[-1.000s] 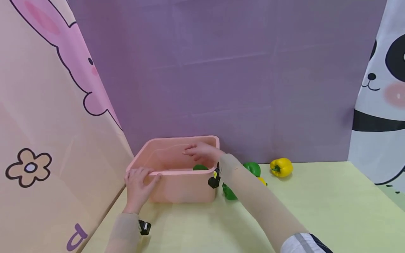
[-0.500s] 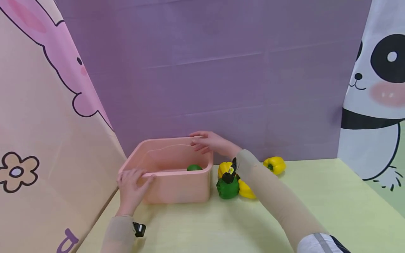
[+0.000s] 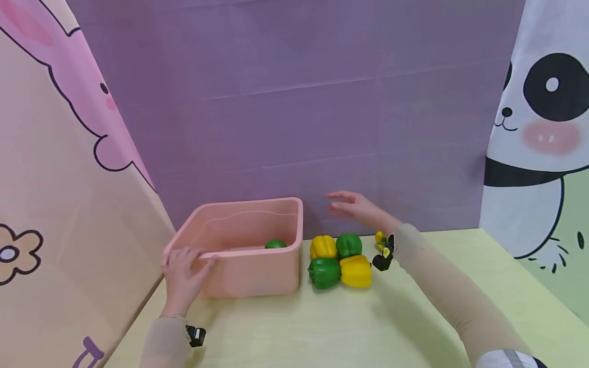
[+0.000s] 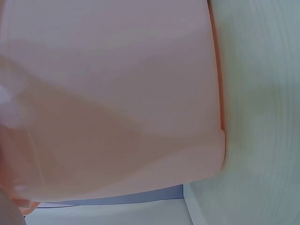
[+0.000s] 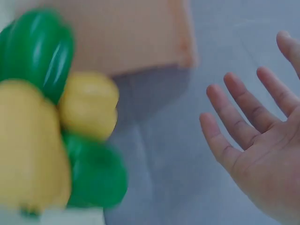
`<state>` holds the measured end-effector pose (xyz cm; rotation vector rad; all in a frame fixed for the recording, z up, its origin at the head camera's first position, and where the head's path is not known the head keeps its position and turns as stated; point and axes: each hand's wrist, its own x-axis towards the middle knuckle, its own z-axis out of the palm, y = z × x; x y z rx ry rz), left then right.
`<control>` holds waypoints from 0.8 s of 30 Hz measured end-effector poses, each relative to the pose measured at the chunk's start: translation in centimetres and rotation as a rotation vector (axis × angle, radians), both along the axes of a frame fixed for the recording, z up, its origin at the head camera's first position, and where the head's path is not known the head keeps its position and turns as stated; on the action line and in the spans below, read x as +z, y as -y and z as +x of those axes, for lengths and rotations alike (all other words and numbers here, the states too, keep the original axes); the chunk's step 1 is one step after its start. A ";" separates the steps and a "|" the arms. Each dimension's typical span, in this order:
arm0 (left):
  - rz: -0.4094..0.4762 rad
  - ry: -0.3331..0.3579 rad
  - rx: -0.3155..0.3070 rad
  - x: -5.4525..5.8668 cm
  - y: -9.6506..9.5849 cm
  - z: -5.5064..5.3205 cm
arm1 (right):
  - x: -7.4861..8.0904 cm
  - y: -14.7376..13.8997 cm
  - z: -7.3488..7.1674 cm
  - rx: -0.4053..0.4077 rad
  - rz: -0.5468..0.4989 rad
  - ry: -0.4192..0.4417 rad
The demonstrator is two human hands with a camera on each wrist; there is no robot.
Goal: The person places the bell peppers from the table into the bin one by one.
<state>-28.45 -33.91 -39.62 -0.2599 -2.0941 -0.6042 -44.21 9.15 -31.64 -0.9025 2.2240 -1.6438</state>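
The left hand (image 3: 185, 276) curls its fingers over the near-left rim of the pink bin (image 3: 253, 276), while the right hand (image 3: 356, 208) has empty, spread fingers near four clustered peppers (image 3: 356, 271) right of it, which a low sweep could send rolling.

Left hand (image 3: 180, 278) on pink bin (image 3: 253, 276), right hand (image 3: 358, 208) raised, peppers (image 3: 324, 273)

Creased purple backdrop (image 3: 257, 117) behind a pale yellow tabletop (image 3: 285, 327), pink cartoon panel (image 3: 64, 189) left, panda panel (image 3: 538, 153) right.
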 end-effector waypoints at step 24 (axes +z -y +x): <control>0.001 0.002 -0.009 0.1 0.0 0.0 | -8.3 -11.9 -2.4 -0.438 0.067 0.006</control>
